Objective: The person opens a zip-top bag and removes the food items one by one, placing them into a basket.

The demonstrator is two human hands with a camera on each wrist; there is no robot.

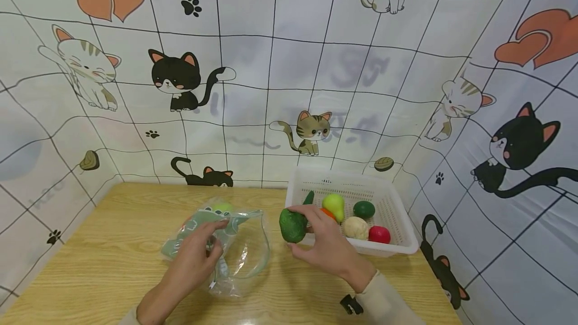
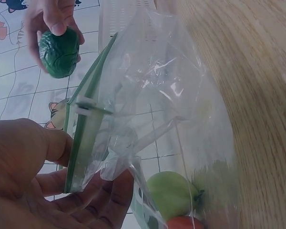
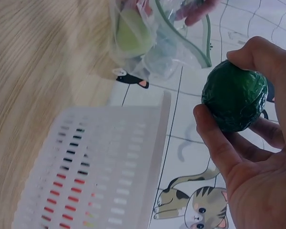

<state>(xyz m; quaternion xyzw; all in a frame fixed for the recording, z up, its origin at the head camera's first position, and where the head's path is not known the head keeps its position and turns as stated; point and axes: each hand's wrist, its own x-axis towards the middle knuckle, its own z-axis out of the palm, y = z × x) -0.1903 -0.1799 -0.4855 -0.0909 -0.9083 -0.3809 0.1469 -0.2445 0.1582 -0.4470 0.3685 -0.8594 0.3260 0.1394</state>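
My left hand (image 1: 197, 249) pinches the green-edged rim of a clear zip bag (image 2: 181, 81), whose mouth stands open to the right. A pale green round fruit (image 2: 171, 194) and something orange-red (image 2: 185, 222) show inside, partly hidden by the plastic. My right hand (image 1: 326, 242) grips a dark green, bumpy, avocado-like fruit (image 1: 292, 225) between thumb and fingers. It is held in the air beside the bag's opening, at the near left corner of a white basket (image 1: 397, 199). The fruit (image 3: 234, 96) looks glossy and wrinkled in the right wrist view.
In the basket lie a green pear (image 1: 333, 206), a dark green oval piece (image 1: 364, 209), a cream-coloured ball (image 1: 355, 227), a red piece (image 1: 379, 234) and a partly hidden cucumber-like piece (image 1: 309, 197). Cat-patterned cloth (image 1: 244, 79) rises behind the wooden table (image 1: 90, 245).
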